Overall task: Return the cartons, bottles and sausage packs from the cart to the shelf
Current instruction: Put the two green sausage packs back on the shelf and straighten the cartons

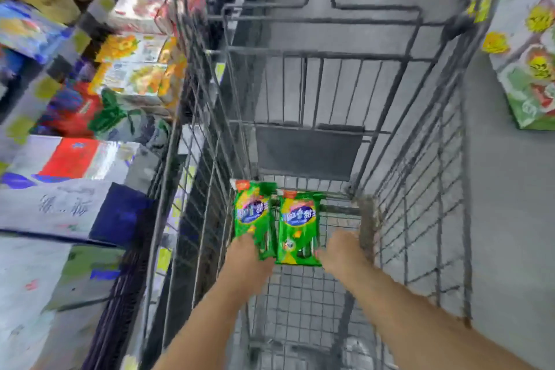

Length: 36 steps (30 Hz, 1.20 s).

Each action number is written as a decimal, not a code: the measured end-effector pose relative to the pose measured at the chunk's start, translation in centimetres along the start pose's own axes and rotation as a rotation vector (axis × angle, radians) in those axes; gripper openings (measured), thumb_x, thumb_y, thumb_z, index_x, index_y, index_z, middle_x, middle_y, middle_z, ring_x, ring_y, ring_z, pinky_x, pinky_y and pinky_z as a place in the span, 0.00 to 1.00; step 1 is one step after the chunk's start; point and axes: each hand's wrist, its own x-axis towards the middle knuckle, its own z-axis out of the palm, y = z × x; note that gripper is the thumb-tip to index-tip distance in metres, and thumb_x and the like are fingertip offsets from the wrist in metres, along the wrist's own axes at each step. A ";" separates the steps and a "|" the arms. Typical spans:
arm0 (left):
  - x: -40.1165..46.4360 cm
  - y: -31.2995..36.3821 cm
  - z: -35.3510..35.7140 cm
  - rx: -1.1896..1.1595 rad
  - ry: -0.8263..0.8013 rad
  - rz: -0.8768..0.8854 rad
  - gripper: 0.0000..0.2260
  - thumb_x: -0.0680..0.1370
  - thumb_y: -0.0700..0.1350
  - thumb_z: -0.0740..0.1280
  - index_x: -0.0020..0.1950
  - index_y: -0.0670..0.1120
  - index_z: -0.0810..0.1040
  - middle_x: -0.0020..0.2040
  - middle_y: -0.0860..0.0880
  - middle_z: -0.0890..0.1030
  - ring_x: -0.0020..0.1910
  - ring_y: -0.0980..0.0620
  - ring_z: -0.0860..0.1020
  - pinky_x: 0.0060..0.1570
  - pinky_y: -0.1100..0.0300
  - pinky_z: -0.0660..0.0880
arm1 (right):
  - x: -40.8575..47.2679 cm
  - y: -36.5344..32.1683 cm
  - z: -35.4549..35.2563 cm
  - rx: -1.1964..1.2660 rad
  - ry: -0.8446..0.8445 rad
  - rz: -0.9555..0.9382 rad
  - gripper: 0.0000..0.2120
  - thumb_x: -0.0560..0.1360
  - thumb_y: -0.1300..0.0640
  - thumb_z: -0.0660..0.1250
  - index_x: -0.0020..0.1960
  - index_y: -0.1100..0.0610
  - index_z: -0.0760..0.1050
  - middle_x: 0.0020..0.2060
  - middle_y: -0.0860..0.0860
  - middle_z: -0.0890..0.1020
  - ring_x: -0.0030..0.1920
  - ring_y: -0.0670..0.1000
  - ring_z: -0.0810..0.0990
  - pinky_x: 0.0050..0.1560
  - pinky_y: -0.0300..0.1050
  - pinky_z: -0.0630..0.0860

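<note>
Two green sausage packs lie side by side deep in the wire cart (420,195). My left hand (244,252) grips the near end of the left pack (253,213). My right hand (342,249) is at the near right corner of the right pack (298,228), touching it; the blur hides whether its fingers are closed on it. Both forearms reach down into the basket. I see no cartons or bottles inside the cart.
Shelves on the left hold stacked cartons (135,69) and boxes (72,210), pressed close to the cart's left side. A green and white box (531,69) stands on the right. Grey floor shows through the cart's far end. The picture is blurred.
</note>
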 end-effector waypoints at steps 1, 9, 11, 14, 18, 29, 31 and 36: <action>1.7 -1.0 1.3 -0.011 0.021 -0.024 0.31 0.65 0.62 0.60 0.60 0.45 0.78 0.56 0.45 0.81 0.60 0.43 0.78 0.57 0.53 0.74 | 1.4 -0.2 0.8 0.009 -0.018 -0.006 0.13 0.77 0.53 0.68 0.40 0.59 0.69 0.35 0.54 0.71 0.36 0.53 0.73 0.35 0.42 0.67; 5.9 0.1 3.1 -0.180 0.173 -0.216 0.42 0.75 0.51 0.73 0.78 0.37 0.53 0.70 0.37 0.64 0.69 0.38 0.64 0.69 0.47 0.63 | 8.4 0.3 5.8 0.175 0.034 0.041 0.23 0.73 0.45 0.72 0.56 0.62 0.73 0.50 0.57 0.79 0.51 0.59 0.82 0.43 0.46 0.73; 6.8 0.0 3.6 -0.231 0.208 -0.241 0.43 0.74 0.53 0.73 0.78 0.38 0.52 0.70 0.36 0.65 0.69 0.37 0.64 0.69 0.45 0.63 | 9.5 0.7 6.6 0.213 0.031 0.045 0.27 0.72 0.43 0.73 0.59 0.64 0.72 0.53 0.56 0.81 0.53 0.59 0.81 0.49 0.48 0.78; 7.5 0.1 3.6 -0.250 0.232 -0.276 0.42 0.72 0.56 0.74 0.75 0.38 0.56 0.69 0.37 0.69 0.69 0.36 0.67 0.68 0.44 0.64 | 10.1 1.0 7.3 0.262 0.047 0.061 0.33 0.69 0.42 0.75 0.62 0.64 0.71 0.56 0.59 0.81 0.56 0.59 0.80 0.56 0.52 0.78; 7.8 0.2 3.6 -0.293 0.181 -0.313 0.35 0.72 0.56 0.72 0.68 0.36 0.65 0.64 0.38 0.73 0.66 0.36 0.70 0.66 0.45 0.68 | 10.4 1.3 6.9 0.241 0.059 0.133 0.36 0.65 0.39 0.78 0.60 0.64 0.73 0.57 0.59 0.80 0.59 0.59 0.79 0.59 0.52 0.77; 8.0 1.6 5.1 -0.575 0.078 -0.276 0.24 0.71 0.47 0.77 0.59 0.41 0.69 0.50 0.44 0.77 0.45 0.45 0.79 0.45 0.51 0.79 | 10.5 3.1 6.4 0.618 0.035 0.266 0.29 0.64 0.49 0.80 0.58 0.61 0.76 0.54 0.57 0.82 0.53 0.57 0.82 0.56 0.51 0.80; 7.8 1.6 5.1 -0.583 0.078 -0.286 0.23 0.70 0.46 0.77 0.58 0.42 0.70 0.50 0.44 0.78 0.47 0.44 0.80 0.46 0.50 0.80 | 10.0 3.4 6.3 0.665 0.085 0.258 0.14 0.66 0.52 0.80 0.45 0.57 0.79 0.46 0.55 0.84 0.46 0.55 0.83 0.52 0.52 0.82; 4.4 0.6 5.4 -0.624 0.052 -0.344 0.12 0.68 0.42 0.78 0.46 0.42 0.79 0.42 0.45 0.83 0.37 0.47 0.81 0.39 0.53 0.82 | 6.5 3.8 6.2 0.630 0.077 0.274 0.22 0.59 0.55 0.84 0.48 0.59 0.80 0.43 0.55 0.84 0.44 0.55 0.84 0.48 0.51 0.83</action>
